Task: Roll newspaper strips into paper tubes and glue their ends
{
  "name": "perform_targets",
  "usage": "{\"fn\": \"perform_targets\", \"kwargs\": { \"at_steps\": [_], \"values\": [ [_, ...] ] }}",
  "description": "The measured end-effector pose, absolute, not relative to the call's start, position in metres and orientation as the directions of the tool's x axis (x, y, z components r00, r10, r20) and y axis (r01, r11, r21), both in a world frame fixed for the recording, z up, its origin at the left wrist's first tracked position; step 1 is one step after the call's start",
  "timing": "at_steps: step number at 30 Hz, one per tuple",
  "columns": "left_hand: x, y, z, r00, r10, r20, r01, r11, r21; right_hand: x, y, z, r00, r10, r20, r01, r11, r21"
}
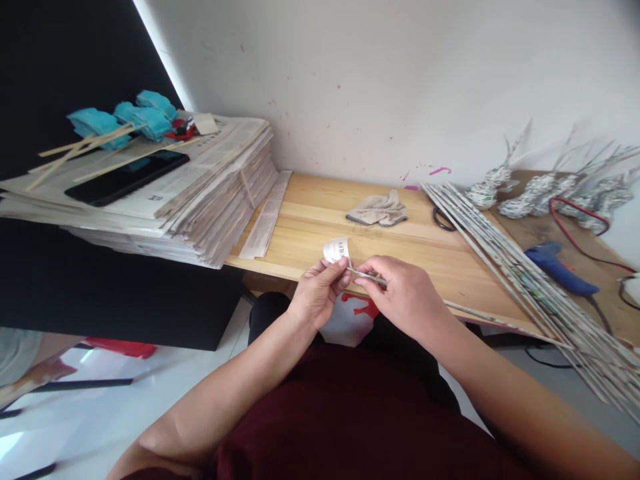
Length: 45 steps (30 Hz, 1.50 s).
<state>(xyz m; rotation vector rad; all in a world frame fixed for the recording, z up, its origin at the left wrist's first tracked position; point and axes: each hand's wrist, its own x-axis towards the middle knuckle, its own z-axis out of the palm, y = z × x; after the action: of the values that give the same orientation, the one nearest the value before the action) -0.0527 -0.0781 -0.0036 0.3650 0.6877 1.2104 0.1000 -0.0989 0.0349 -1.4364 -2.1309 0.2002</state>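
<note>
Between finger and thumb, my left hand (pixel 319 293) pinches a printed newspaper strip (pixel 336 249), whose loose end curls up above the fingers. My right hand (pixel 403 285) is closed on a thin rolled paper tube (pixel 375 277) that joins the strip. Both hands are close together at the table's front edge, over my lap. A long thin paper roll (pixel 495 320) shows past my right hand, running right along the edge; whether it is the same tube is hidden by the hand. Flat newspaper strips (pixel 267 220) lie on the table left of my hands.
A newspaper stack (pixel 225 193) at left bears a phone (pixel 127 177), sticks and blue bundles (pixel 150 120). A cloth (pixel 379 209) lies on the wooden table (pixel 310 200). At right are many paper tubes (pixel 520 273), a blue glue gun (pixel 560 267) and wrapped paper shapes (pixel 530 193).
</note>
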Motion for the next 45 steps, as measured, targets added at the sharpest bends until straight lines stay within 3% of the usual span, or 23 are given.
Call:
{"fn": "perform_targets", "kwargs": {
  "at_steps": [6, 12, 15, 23, 36, 45],
  "values": [
    [-0.053, -0.077, -0.006, 0.191, 0.927, -0.324, -0.71, 0.358, 0.606, 0.101, -0.101, 0.034, -0.283, 0.886, 0.366, 0.845, 0.411, -0.342],
    [-0.05, -0.079, -0.008, 0.217, 0.929, -0.301, -0.698, 0.363, 0.617, 0.101, -0.099, 0.038, -0.202, 0.94, 0.275, 0.8, 0.32, -0.508],
    [-0.048, -0.081, -0.008, 0.214, 0.928, -0.304, -0.701, 0.363, 0.614, 0.102, -0.097, 0.041, -0.202, 0.955, 0.219, 0.795, 0.29, -0.532],
    [-0.048, -0.077, -0.007, 0.221, 0.934, -0.28, -0.672, 0.354, 0.65, 0.105, -0.099, 0.042, -0.21, 0.953, 0.219, 0.792, 0.297, -0.534],
    [-0.053, -0.074, -0.007, 0.248, 0.915, -0.317, -0.692, 0.397, 0.603, 0.108, -0.098, 0.04, -0.248, 0.938, 0.241, 0.822, 0.336, -0.461],
    [-0.051, -0.077, -0.008, 0.271, 0.903, -0.333, -0.694, 0.423, 0.583, 0.112, -0.099, 0.046, -0.227, 0.974, 0.025, 0.781, 0.197, -0.593]
  ]
}}
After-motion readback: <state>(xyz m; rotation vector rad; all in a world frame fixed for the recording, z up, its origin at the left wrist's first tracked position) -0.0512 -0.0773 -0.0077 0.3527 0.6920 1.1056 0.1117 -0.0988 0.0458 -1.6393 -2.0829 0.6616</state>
